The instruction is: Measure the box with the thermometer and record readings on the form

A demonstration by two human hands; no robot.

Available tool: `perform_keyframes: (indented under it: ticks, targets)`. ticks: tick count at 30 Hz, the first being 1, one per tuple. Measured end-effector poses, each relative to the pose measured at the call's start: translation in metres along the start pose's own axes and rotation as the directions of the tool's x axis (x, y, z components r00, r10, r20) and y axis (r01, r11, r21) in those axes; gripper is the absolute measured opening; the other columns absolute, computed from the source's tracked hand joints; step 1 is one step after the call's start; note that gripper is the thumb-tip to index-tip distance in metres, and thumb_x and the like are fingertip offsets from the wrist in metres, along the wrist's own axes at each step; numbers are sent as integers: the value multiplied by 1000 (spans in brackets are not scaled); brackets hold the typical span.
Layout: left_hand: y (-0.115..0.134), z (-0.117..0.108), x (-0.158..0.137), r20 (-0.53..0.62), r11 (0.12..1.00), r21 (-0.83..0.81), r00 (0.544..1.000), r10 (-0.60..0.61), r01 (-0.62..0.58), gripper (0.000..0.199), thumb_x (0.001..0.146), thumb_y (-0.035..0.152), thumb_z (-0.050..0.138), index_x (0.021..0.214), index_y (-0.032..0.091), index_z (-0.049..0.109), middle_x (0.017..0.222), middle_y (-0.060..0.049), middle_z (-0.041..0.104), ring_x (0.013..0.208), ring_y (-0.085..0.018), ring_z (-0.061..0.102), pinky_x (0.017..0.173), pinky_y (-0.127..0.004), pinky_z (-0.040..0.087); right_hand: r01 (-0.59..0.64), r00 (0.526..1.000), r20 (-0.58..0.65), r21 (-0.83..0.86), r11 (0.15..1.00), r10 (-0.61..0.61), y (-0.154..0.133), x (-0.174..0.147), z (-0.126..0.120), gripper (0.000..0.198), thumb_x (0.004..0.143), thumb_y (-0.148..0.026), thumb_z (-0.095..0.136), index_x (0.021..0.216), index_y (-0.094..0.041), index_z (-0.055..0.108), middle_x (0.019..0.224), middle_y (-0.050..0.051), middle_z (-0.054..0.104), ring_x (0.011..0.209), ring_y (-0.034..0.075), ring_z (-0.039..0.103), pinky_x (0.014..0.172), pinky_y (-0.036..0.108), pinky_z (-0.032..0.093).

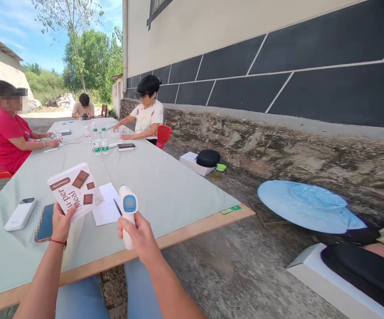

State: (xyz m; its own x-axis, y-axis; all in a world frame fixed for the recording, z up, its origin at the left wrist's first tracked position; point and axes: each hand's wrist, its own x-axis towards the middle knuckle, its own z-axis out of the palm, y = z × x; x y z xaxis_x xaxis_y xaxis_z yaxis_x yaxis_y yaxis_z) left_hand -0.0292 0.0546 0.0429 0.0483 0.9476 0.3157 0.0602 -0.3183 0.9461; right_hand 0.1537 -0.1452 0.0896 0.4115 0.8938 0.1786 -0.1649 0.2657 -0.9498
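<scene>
My left hand (62,223) grips a white and brown box (75,189) printed with chocolate pieces and holds it tilted above the table. In my right hand (141,235) is a white infrared thermometer (127,204), its blue-framed screen turned toward me. My fingers wrap its handle. Behind and between the two lies a white sheet of paper (104,215), with a dark pen (117,206) showing beside the thermometer. Close to my left hand a phone (46,223) rests on the table, and a white power bank (21,214) lies further left.
The cloth-covered table (165,186) stretches away from me. Two water bottles (100,141) and a phone on a box (126,146) stand mid-table. Several people sit around it. On the ground at right are a blue round cover (304,206) and white boxes with black cases (208,158).
</scene>
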Motion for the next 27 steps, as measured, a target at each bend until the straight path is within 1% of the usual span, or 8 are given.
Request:
perform_keyframes:
  ticks: [6,10,13,15,17,20,24,27]
  targets:
    - [-13,27,61,-120,986,160,992,-30,50,71,62,33,80,118,18,40,117,-13,60,107,-27,62,95,-48,51,10,997,-70,-29,1000,-12,-10,7,-24,20,80,-40,56,75,-21,52,59,-3,55,58,14,49,59,26,41]
    - [-26,34,76,-66,975,217,997,-39,52,56,71,31,74,115,18,42,115,-12,60,104,-26,62,95,-48,50,-35,996,-88,-127,991,24,-4,18,-46,22,81,-42,55,78,-21,53,60,-3,54,59,14,50,59,27,41]
    - [-33,35,79,-85,920,383,995,-57,85,41,76,28,68,109,17,47,109,-12,62,105,-29,61,97,-53,46,-34,992,-129,-330,943,-9,16,37,-66,27,82,-45,53,91,-20,57,71,0,58,66,17,54,64,28,43]
    - [-40,35,75,-139,885,449,988,-67,123,45,75,26,69,112,15,47,111,-15,60,115,-34,55,101,-57,41,-44,981,-181,-566,823,-72,34,53,-81,35,81,-42,55,107,-19,58,89,5,62,83,21,58,73,30,44]
    - [-48,33,65,-171,874,467,984,-56,131,62,71,24,71,124,13,42,121,-18,54,128,-36,44,106,-56,36,-180,960,-272,-771,611,-60,55,69,-95,45,80,-35,58,121,-19,55,106,10,62,98,25,59,77,31,43]
    - [-62,29,40,-145,870,484,989,-30,98,80,69,21,71,138,12,31,134,-21,43,135,-35,35,112,-51,31,-251,960,-277,-904,347,-29,81,89,-112,49,84,-32,56,131,-20,50,116,12,62,106,26,59,77,31,43]
    - [-70,28,12,-27,891,453,1000,-1,13,82,69,22,69,140,12,29,140,-21,39,137,-36,32,114,-51,27,-222,973,-228,-967,127,-33,104,101,-125,40,86,-28,57,124,-16,57,114,15,64,106,27,59,82,33,41]
    - [-65,33,13,3,914,404,1000,11,-12,78,69,22,67,138,13,31,139,-20,42,136,-34,36,114,-50,28,-206,977,-208,-978,40,-38,113,104,-127,35,87,-30,57,118,-14,60,113,17,65,106,29,58,84,36,39]
